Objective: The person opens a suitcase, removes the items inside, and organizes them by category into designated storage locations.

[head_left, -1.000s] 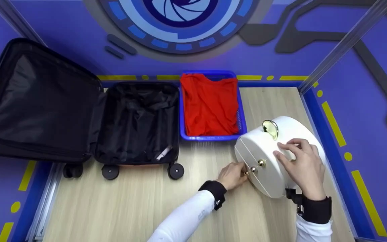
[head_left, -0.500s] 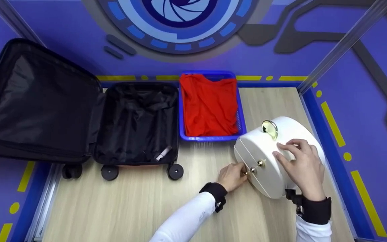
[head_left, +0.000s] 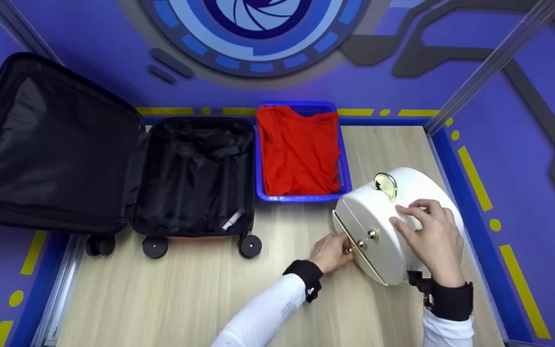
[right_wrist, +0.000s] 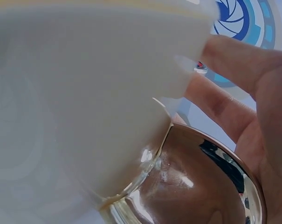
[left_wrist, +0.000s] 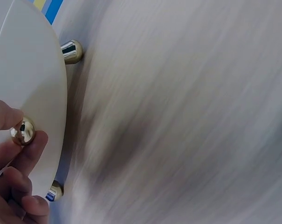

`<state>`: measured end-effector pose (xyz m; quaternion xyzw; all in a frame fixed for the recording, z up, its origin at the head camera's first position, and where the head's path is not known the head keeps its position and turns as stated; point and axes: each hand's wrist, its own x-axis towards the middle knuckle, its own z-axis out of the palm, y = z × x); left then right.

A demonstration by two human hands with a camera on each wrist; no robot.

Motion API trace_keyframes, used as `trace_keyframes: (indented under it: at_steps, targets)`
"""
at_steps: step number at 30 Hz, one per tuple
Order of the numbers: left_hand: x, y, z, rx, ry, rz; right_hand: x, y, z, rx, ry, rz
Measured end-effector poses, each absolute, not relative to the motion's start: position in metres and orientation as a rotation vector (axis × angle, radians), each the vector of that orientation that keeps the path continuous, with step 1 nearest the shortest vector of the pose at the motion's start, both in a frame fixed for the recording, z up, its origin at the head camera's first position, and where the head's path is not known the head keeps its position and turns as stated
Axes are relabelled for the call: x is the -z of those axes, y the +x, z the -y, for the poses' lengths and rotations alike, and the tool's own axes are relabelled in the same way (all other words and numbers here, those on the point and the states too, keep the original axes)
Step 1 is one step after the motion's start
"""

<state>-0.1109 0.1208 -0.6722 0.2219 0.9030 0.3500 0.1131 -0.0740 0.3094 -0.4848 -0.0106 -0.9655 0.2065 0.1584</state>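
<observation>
A white, round-sided box with drawers (head_left: 405, 185) stands at the right in the head view. Gold knobs sit on its flat front. My left hand (head_left: 330, 253) pinches the lowest visible knob (left_wrist: 23, 131) between thumb and fingers, as the left wrist view shows close up. That lower drawer front (head_left: 354, 243) stands slightly out from the box, with a thin gold-edged gap along it. My right hand (head_left: 434, 236) rests on the box's curved side, fingers lightly bent against the white surface. Close to it in the right wrist view is a shiny gold fitting (right_wrist: 192, 177).
Behind the box is a blue basket (head_left: 301, 198) with a red garment (head_left: 299, 154) in it. An open black suitcase (head_left: 193, 178) on wheels lies to the left, a small white tag (head_left: 232, 219) inside. Blue panels (head_left: 277, 91) border the wooden table (head_left: 171, 294).
The lower drawer front has come out a little toward my left hand, which has pulled slightly left with the knob. My right hand has stayed on the box.
</observation>
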Motion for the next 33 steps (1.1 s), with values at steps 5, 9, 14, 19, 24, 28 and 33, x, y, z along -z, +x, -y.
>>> trace_keyframes:
  at_steps: [5, 9, 14, 19, 24, 28, 33]
  targets:
    - [0.672, -0.109, -0.117, -1.070, 0.664, -2.640, 0.485, -0.074, -0.308, -0.602, -0.028, 2.764]
    - [0.674, -0.104, -0.109, -1.100, 0.673, -2.636, 0.485, -0.075, -0.306, -0.606, -0.018, 2.772]
    - [0.677, -0.095, -0.094, -1.143, 0.700, -2.631, 0.484, -0.074, -0.307, -0.595, -0.023, 2.760]
    - [0.679, -0.084, -0.075, -1.124, 0.719, -2.638, 0.485, -0.073, -0.308, -0.601, -0.026, 2.767]
    - [0.679, -0.076, -0.058, -1.090, 0.742, -2.662, 0.485, -0.073, -0.307, -0.598, -0.027, 2.769]
    - [0.682, -0.073, -0.051, -1.092, 0.738, -2.671, 0.485, -0.073, -0.308, -0.588, -0.021, 2.762]
    - [0.684, -0.072, -0.050, -1.124, 0.685, -2.636, 0.485, -0.073, -0.308, -0.579, -0.014, 2.756]
